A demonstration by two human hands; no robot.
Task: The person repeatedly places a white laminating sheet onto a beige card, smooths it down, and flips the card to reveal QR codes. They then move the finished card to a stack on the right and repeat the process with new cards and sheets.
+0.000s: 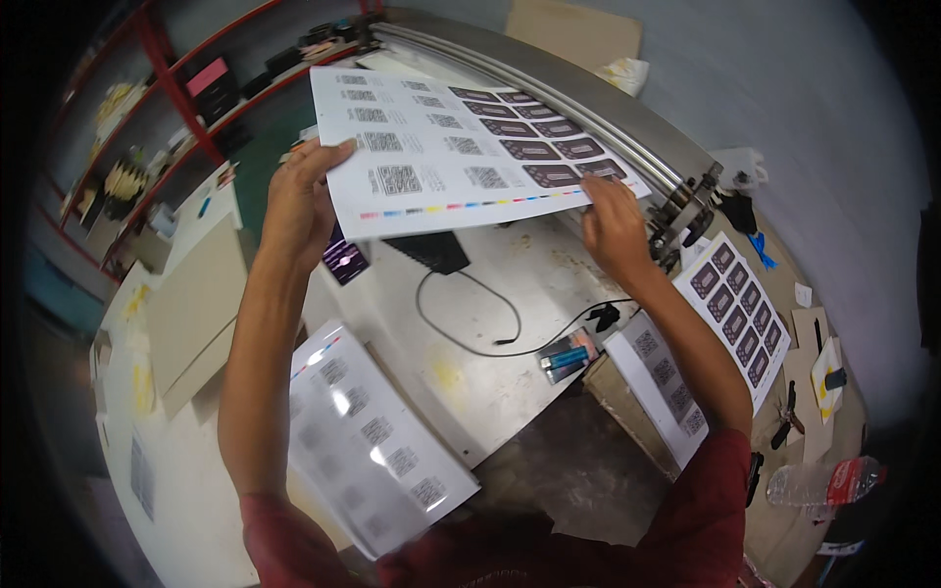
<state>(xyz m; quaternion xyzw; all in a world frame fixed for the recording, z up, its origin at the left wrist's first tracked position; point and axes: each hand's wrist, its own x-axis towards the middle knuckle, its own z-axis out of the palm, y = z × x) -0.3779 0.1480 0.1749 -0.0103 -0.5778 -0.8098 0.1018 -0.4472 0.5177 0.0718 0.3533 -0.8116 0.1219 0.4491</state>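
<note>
A large white printed sheet (441, 196) is held up in front of me, tilted. It carries several square codes on its left part and dark label-like panels on its right. My left hand (300, 196) pinches its left edge, with the thumb on top. My right hand (618, 223) grips the near right corner, its fingers over the printed face. Just past the sheet's right edge run the long metal rollers (598, 118) of a machine. Under it, a black object (431, 253) and a purple card (345, 259) show on the white table (490, 392).
Glossy code-printed sheets (377, 451) lie at the lower left. At right are a sheet of dark labels (733, 306) and another code sheet (659, 377). A black cable (421, 312), a blue item (566, 359), pliers (787, 416) and a plastic bottle (823, 483) lie around. Red shelves (162, 64) stand far left.
</note>
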